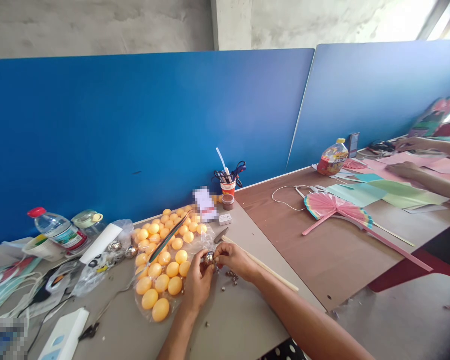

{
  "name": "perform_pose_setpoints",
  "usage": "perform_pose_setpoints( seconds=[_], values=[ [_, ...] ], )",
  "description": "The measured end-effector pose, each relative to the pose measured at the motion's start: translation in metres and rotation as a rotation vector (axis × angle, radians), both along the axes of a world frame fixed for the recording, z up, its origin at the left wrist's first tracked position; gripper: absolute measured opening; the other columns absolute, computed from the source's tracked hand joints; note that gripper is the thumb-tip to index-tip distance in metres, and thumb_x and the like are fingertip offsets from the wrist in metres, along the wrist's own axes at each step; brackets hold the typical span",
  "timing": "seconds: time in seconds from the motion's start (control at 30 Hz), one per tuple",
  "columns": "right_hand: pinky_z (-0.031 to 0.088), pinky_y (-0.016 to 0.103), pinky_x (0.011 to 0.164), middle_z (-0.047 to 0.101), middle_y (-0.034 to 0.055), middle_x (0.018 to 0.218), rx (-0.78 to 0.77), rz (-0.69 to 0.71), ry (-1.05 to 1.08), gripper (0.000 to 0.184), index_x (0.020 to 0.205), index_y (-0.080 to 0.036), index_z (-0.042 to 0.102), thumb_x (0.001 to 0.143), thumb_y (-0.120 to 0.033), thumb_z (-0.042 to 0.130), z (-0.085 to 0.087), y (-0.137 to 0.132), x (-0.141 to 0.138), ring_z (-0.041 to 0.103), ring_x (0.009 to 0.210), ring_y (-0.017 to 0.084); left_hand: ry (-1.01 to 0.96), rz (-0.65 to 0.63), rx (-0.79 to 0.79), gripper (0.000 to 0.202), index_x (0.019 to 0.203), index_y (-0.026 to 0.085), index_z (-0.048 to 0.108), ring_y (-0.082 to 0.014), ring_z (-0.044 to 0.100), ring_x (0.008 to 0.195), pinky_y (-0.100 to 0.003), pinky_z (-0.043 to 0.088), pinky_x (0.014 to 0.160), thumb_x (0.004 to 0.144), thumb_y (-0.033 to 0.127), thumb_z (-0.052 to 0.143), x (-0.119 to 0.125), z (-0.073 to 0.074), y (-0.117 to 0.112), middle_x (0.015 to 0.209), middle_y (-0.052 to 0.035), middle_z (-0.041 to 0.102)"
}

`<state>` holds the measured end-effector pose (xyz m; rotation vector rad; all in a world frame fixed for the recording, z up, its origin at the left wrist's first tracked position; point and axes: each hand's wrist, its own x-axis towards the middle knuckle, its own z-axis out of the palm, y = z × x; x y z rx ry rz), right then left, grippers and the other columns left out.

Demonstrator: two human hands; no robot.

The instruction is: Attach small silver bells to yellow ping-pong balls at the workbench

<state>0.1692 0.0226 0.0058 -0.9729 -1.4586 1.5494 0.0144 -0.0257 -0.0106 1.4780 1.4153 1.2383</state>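
My left hand (pixel 197 283) and my right hand (pixel 234 259) meet over the grey table (pixel 240 320), both pinching a small shiny silver ball (pixel 209 258) between their fingertips. Just left of my hands lies a clear plastic bag of several orange ping-pong balls (pixel 164 260). Small metal beads (pixel 230 276) are scattered on the table under my right wrist. A thin wooden stick (pixel 264 265) runs past my right hand.
A water bottle (pixel 58 230), two silver balls (pixel 122 248), scissors (pixel 89 331) and masks crowd the left. A red cup of pens (pixel 228 186) stands by the blue divider (pixel 135 130). On the brown table (pixel 333 255) lie a pink paper fan (pixel 332 207) and coloured sheets; another person's hands (pixel 407 170) work there.
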Motion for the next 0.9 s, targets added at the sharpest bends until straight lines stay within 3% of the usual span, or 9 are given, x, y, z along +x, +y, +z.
perform_pose_setpoints(
  seconds=[0.23, 0.5, 0.67, 0.8, 0.9],
  values=[
    [0.04, 0.024, 0.058, 0.057, -0.0033, 0.056, -0.067, -0.04, 0.014, 0.005, 0.065, -0.017, 0.058, 0.064, -0.013, 0.057, 0.004, -0.004, -0.004, 0.053, 0.057, 0.011, 0.098, 0.035, 0.05, 0.037, 0.118, 0.019, 0.057, -0.0261, 0.064, 0.103, -0.043, 0.05, 0.092, 0.081, 0.025, 0.058, 0.0, -0.005, -0.001, 0.112, -0.0114, 0.067],
    [0.035, 0.022, 0.051, 0.056, -0.005, 0.054, -0.071, -0.065, 0.002, 0.011, 0.066, -0.019, 0.051, 0.065, -0.018, 0.062, -0.009, -0.003, -0.008, 0.049, 0.052, 0.01, 0.149, 0.039, 0.124, 0.034, 0.113, 0.022, 0.06, -0.0265, 0.062, 0.106, -0.044, 0.048, 0.094, 0.079, 0.022, 0.059, 0.003, -0.003, -0.003, 0.112, -0.0099, 0.067],
    [0.036, 0.023, 0.052, 0.055, -0.0045, 0.058, -0.084, -0.029, 0.104, 0.017, 0.068, -0.019, 0.053, 0.067, -0.028, 0.067, -0.004, 0.0, -0.004, 0.047, 0.053, 0.009, 0.02, 0.027, 0.05, 0.036, 0.116, 0.02, 0.058, -0.0261, 0.064, 0.105, -0.042, 0.05, 0.091, 0.081, 0.03, 0.062, 0.004, -0.001, -0.003, 0.114, -0.0107, 0.067],
    [0.034, 0.023, 0.055, 0.05, -0.0048, 0.06, 0.0, -0.014, 0.183, 0.019, 0.075, -0.018, 0.055, 0.073, -0.035, 0.063, 0.004, 0.005, 0.006, 0.043, 0.054, 0.009, -0.094, 0.022, 0.018, 0.04, 0.116, 0.02, 0.057, -0.0243, 0.066, 0.099, -0.039, 0.052, 0.087, 0.082, 0.04, 0.064, 0.001, 0.001, 0.001, 0.111, -0.0102, 0.068],
    [0.035, 0.024, 0.058, 0.053, -0.0025, 0.066, 0.178, 0.04, -0.042, 0.013, 0.076, -0.018, 0.058, 0.073, -0.03, 0.062, 0.008, 0.004, 0.012, 0.045, 0.06, 0.011, -0.135, 0.07, 0.048, 0.042, 0.114, 0.02, 0.057, -0.0239, 0.066, 0.099, -0.038, 0.053, 0.087, 0.081, 0.044, 0.064, -0.003, 0.003, 0.004, 0.112, -0.0109, 0.067]
  ],
)
